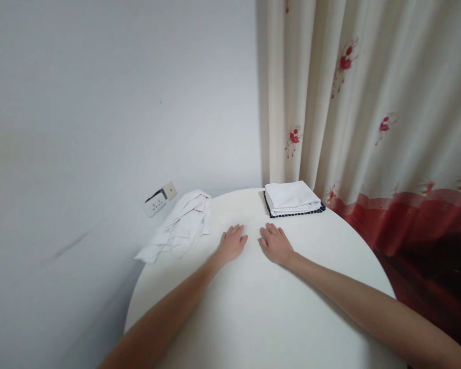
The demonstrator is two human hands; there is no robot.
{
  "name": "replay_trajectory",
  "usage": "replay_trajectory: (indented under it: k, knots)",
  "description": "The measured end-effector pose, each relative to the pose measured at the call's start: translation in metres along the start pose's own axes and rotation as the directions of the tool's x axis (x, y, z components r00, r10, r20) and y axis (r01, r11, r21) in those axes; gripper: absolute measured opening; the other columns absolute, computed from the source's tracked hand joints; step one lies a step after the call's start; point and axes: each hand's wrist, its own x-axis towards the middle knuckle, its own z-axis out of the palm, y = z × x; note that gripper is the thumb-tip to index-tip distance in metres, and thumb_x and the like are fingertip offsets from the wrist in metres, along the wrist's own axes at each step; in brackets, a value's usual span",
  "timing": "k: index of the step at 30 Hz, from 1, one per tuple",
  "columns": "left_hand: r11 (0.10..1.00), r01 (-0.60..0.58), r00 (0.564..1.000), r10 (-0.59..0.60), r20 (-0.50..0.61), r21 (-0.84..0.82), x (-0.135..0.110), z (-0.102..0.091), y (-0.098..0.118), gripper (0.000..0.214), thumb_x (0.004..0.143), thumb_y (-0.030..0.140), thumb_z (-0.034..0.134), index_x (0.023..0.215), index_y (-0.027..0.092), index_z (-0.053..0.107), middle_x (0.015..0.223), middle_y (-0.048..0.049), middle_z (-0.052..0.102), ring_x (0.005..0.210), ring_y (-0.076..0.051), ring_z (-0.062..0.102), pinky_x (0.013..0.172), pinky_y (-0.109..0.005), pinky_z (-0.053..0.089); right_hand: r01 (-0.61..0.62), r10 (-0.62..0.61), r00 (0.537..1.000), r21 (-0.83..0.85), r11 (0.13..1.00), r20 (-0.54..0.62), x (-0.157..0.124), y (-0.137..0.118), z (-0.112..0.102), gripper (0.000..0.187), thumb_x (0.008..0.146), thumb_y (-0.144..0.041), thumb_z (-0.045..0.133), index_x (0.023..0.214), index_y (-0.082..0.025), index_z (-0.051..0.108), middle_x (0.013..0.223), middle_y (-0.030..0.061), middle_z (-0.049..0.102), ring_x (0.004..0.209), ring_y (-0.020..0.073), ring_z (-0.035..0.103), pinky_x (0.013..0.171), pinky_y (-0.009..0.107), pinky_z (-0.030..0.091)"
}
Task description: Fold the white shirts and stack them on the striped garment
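Note:
Both hands lie palm down on a round white table (pixel 249 312), a small gap between them. My left hand (pixel 232 243) has its fingers stretched out and holds nothing. To its left is a crumpled white cloth (pixel 186 225), part of which hangs over the table's edge by the wall. My right hand (pixel 275 244) is likewise flat with fingers apart, holding nothing. Just beyond it, a neatly folded stack of white cloth (pixel 292 197) rests on a dark mat or tray with a black-and-white edge (pixel 297 214). Neither hand touches the cloths.
A pale wall (pixel 138 102) borders the table on the left and back, with a white socket (pixel 155 205) and a smaller wall plate (pixel 169 190) close to the crumpled cloth. Along the right hangs a cream curtain (pixel 369 92) with red flowers and a red lower band.

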Motion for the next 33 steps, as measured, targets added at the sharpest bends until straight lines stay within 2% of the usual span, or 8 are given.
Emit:
replay_trajectory:
  k: [5, 16, 20, 23, 26, 28, 30, 33]
  knots:
    - [1.0, -0.027, 0.999, 0.028, -0.019, 0.004, -0.023, 0.0, 0.002, 0.052, 0.101, 0.042, 0.034, 0.15, 0.027, 0.043, 0.162, -0.0073, 0.034, 0.151, -0.029, 0.028, 0.121, -0.052, 0.022, 0.029, -0.03, 0.999, -0.055, 0.998, -0.011, -0.007, 0.001, 0.001, 0.044, 0.103, -0.032, 0.036, 0.139, -0.014, 0.052, 0.155, 0.0189, 0.04, 0.146, 0.0292, 0.032, 0.116, 0.049, 0.024]
    - [0.995, -0.087, 0.996, 0.086, -0.027, -0.055, -0.032, -0.001, -0.003, 0.051, 0.101, 0.039, 0.037, 0.149, 0.024, 0.047, 0.161, -0.0077, 0.037, 0.149, -0.028, 0.03, 0.122, -0.049, 0.024, 0.08, -0.084, 0.996, -0.115, 0.99, -0.03, -0.009, 0.013, 0.008, 0.042, 0.102, -0.031, 0.036, 0.134, -0.015, 0.058, 0.151, 0.019, 0.046, 0.143, 0.0291, 0.039, 0.113, 0.047, 0.032]
    - [0.985, -0.138, 0.99, 0.135, -0.034, -0.105, -0.033, -0.005, -0.012, 0.047, 0.099, 0.036, 0.045, 0.144, 0.023, 0.054, 0.157, -0.0067, 0.044, 0.147, -0.024, 0.036, 0.121, -0.041, 0.027, 0.108, -0.112, 0.993, -0.117, 0.987, -0.032, -0.009, 0.02, 0.011, 0.043, 0.101, -0.03, 0.036, 0.134, -0.014, 0.058, 0.151, 0.0193, 0.047, 0.142, 0.029, 0.04, 0.113, 0.047, 0.034]
    - [0.976, -0.151, 0.987, 0.141, -0.075, -0.155, -0.03, -0.011, -0.019, 0.039, 0.096, 0.031, 0.053, 0.132, 0.023, 0.064, 0.145, -0.0045, 0.058, 0.136, -0.019, 0.051, 0.116, -0.03, 0.036, 0.119, -0.123, 0.992, -0.113, 0.986, -0.023, -0.009, 0.025, 0.013, 0.044, 0.101, -0.03, 0.036, 0.136, -0.014, 0.057, 0.151, 0.0191, 0.047, 0.143, 0.0292, 0.04, 0.113, 0.047, 0.033]
    - [0.976, -0.081, 0.985, 0.048, -0.165, -0.202, -0.025, -0.026, -0.03, 0.033, 0.096, 0.028, 0.051, 0.123, 0.023, 0.07, 0.125, -0.0043, 0.072, 0.117, -0.018, 0.065, 0.104, -0.029, 0.047, 0.131, -0.133, 0.991, -0.108, 0.986, -0.012, -0.007, 0.029, 0.015, 0.045, 0.1, -0.03, 0.037, 0.138, -0.014, 0.056, 0.151, 0.019, 0.047, 0.143, 0.0286, 0.039, 0.114, 0.046, 0.033]
    - [0.975, 0.0, 0.964, -0.059, -0.258, -0.222, -0.023, -0.041, -0.044, 0.035, 0.098, 0.026, 0.047, 0.124, 0.023, 0.069, 0.123, -0.0052, 0.072, 0.114, -0.019, 0.066, 0.103, -0.03, 0.049, 0.134, -0.135, 0.991, -0.106, 0.985, -0.01, -0.006, 0.03, 0.016, 0.046, 0.1, -0.031, 0.037, 0.138, -0.014, 0.056, 0.151, 0.0195, 0.047, 0.142, 0.0292, 0.04, 0.113, 0.047, 0.034]
    - [0.967, 0.098, 0.915, -0.18, -0.361, -0.235, -0.025, -0.06, -0.062, 0.037, 0.099, 0.022, 0.042, 0.128, 0.022, 0.065, 0.13, -0.0063, 0.068, 0.122, -0.018, 0.062, 0.108, -0.032, 0.044, 0.134, -0.136, 0.991, -0.107, 0.985, -0.014, -0.006, 0.03, 0.017, 0.046, 0.1, -0.031, 0.037, 0.138, -0.013, 0.056, 0.151, 0.0202, 0.047, 0.141, 0.0305, 0.041, 0.113, 0.048, 0.034]
    - [0.925, 0.273, 0.801, -0.37, -0.471, -0.264, -0.038, -0.084, -0.096, 0.04, 0.098, 0.019, 0.039, 0.133, 0.021, 0.059, 0.141, -0.0082, 0.06, 0.134, -0.019, 0.051, 0.115, -0.036, 0.035, 0.137, -0.141, 0.99, -0.117, 0.984, -0.026, -0.006, 0.03, 0.016, 0.045, 0.1, -0.031, 0.037, 0.136, -0.013, 0.058, 0.15, 0.0204, 0.048, 0.14, 0.0314, 0.043, 0.112, 0.048, 0.035]
